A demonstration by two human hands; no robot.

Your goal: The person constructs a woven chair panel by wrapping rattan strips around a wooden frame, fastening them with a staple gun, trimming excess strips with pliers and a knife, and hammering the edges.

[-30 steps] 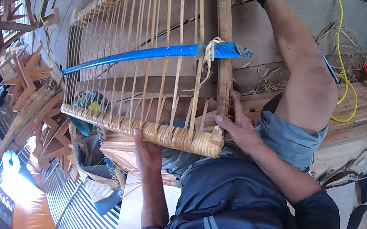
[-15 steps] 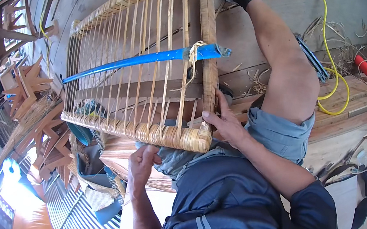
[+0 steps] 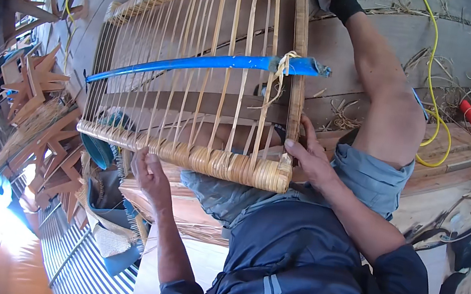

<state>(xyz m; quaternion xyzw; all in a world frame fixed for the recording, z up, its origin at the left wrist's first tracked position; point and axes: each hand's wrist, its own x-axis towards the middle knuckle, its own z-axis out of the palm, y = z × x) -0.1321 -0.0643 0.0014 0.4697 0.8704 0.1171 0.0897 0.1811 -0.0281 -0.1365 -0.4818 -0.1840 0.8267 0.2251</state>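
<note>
A wooden frame (image 3: 298,64) lies across my lap, its near and far rails wrapped in pale rattan. Spaced rattan strands (image 3: 201,92) run between those rails. My right hand (image 3: 315,159) grips the bare wooden side bar near its lower corner, thumb on top and fingers behind. Against the underside of the near wrapped rail (image 3: 202,160), left of its middle, is my left hand (image 3: 151,178), its fingers curled. Whatever those fingers pinch is too small to make out. A bowed blue strip (image 3: 199,64) crosses the strands, tied with rattan at its right end.
Star-shaped wooden pieces (image 3: 40,79) and bundled fibre stand at the left. Below them is a blue container with woven cloth (image 3: 109,241). A yellow cord (image 3: 432,61), a red-handled tool (image 3: 470,115) and rattan scraps (image 3: 345,116) lie at the right. My bent leg (image 3: 387,103) flanks the frame.
My left hand has moved left along the near rail and up against it. The frame appears further right in view, with my right hand still on its side bar.
</note>
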